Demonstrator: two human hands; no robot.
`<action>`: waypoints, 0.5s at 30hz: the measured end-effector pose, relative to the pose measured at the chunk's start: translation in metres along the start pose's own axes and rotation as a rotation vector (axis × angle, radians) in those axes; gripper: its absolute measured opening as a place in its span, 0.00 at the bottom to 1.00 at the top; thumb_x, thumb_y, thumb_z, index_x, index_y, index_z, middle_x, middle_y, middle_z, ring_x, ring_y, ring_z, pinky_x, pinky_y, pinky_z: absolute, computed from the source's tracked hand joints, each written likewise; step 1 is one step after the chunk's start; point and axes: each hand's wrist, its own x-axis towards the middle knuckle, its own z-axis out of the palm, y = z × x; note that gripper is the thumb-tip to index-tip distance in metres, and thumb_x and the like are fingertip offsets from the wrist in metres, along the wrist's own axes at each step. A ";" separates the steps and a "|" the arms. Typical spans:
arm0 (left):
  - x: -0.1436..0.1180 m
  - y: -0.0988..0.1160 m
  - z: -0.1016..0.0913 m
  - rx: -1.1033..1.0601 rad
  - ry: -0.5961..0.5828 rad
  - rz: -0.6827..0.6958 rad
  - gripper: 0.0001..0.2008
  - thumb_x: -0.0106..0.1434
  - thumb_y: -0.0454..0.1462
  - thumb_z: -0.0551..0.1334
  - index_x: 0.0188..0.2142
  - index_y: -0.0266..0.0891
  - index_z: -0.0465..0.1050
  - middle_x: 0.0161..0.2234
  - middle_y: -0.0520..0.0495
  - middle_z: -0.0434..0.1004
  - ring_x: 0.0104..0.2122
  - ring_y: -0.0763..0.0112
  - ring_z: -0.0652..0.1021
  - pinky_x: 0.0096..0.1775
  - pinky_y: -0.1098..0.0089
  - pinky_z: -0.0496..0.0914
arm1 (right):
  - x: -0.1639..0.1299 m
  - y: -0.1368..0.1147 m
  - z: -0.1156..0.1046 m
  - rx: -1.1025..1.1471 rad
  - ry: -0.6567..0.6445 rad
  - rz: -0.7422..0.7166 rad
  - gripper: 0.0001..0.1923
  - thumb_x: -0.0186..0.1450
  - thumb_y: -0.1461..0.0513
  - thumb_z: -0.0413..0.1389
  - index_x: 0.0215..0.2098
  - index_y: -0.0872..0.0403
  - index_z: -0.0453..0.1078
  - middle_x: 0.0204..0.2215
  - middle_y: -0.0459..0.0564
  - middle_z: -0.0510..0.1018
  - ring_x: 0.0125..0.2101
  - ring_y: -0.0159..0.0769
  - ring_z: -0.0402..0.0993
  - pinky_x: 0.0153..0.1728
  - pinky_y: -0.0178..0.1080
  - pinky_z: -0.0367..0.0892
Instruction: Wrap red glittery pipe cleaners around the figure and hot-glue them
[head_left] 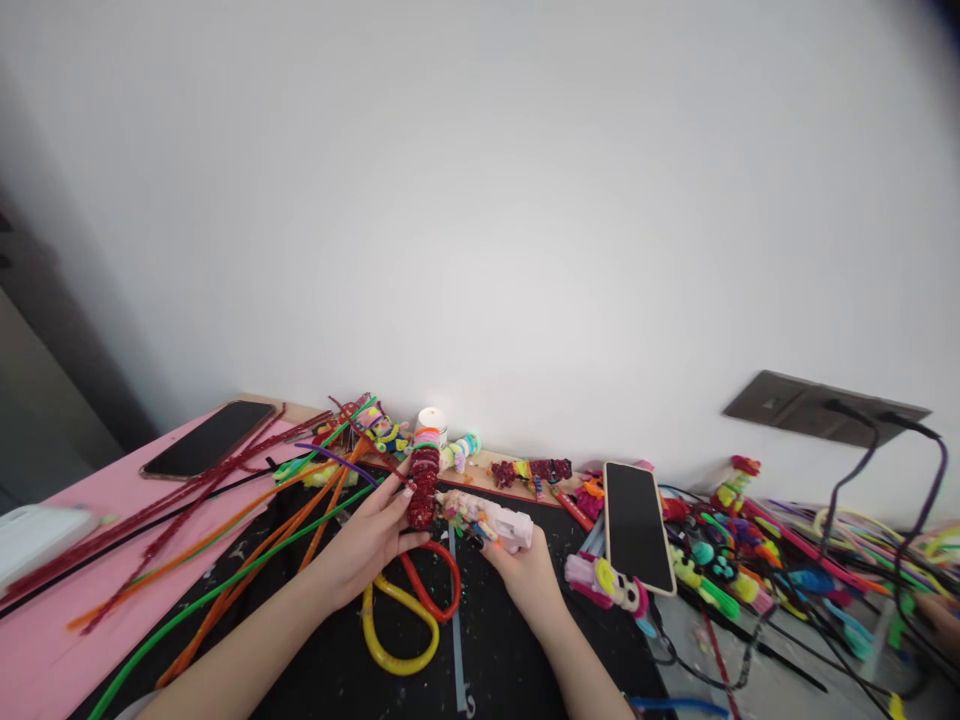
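Observation:
My left hand point(377, 532) is closed around a dark red glittery pipe-cleaner roll point(424, 488), held upright with pink, green and orange bands at its top. In my right hand point(525, 570) is a pale pink glue gun point(504, 524), smeared with colourful residue near the front. Its nozzle points left, close to the lower part of the roll; whether they touch I cannot tell. Below the roll lie scissors with one red and one yellow handle loop point(401, 662), on a black mat point(517, 660). Their blades are hidden.
Long pipe cleaners point(247, 570) stretch across the left side, near a dark phone point(208, 440). A second phone point(639, 525) stands at right beside a pink figure point(606, 582). Black cables point(847, 490) hang from a wall socket point(821, 408). Another person's hand point(939, 625) shows at the right edge.

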 end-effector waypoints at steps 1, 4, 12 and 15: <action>0.000 0.000 0.000 -0.005 0.001 0.001 0.31 0.62 0.39 0.60 0.62 0.52 0.49 0.43 0.46 0.75 0.36 0.70 0.76 0.38 0.68 0.72 | 0.000 0.000 0.000 -0.003 -0.002 -0.003 0.04 0.52 0.67 0.58 0.27 0.55 0.72 0.26 0.47 0.79 0.34 0.40 0.76 0.39 0.38 0.70; 0.000 0.001 0.001 -0.013 0.006 0.008 0.31 0.62 0.38 0.59 0.62 0.51 0.49 0.44 0.45 0.75 0.36 0.70 0.76 0.39 0.67 0.72 | 0.000 -0.002 0.000 -0.009 -0.004 -0.009 0.03 0.53 0.67 0.58 0.28 0.55 0.73 0.27 0.47 0.79 0.34 0.40 0.76 0.39 0.38 0.70; 0.000 0.000 -0.001 -0.030 -0.020 -0.003 0.32 0.62 0.39 0.59 0.63 0.54 0.46 0.46 0.46 0.74 0.40 0.67 0.76 0.43 0.63 0.70 | 0.000 -0.003 0.000 -0.022 0.002 -0.030 0.05 0.54 0.65 0.59 0.31 0.56 0.74 0.27 0.49 0.80 0.33 0.41 0.76 0.37 0.38 0.71; 0.001 0.000 -0.002 -0.020 -0.027 -0.003 0.33 0.62 0.40 0.59 0.63 0.55 0.46 0.47 0.46 0.74 0.42 0.65 0.76 0.45 0.61 0.69 | 0.000 -0.002 -0.001 -0.041 -0.002 -0.036 0.04 0.54 0.64 0.60 0.29 0.55 0.74 0.27 0.49 0.80 0.34 0.41 0.76 0.38 0.39 0.71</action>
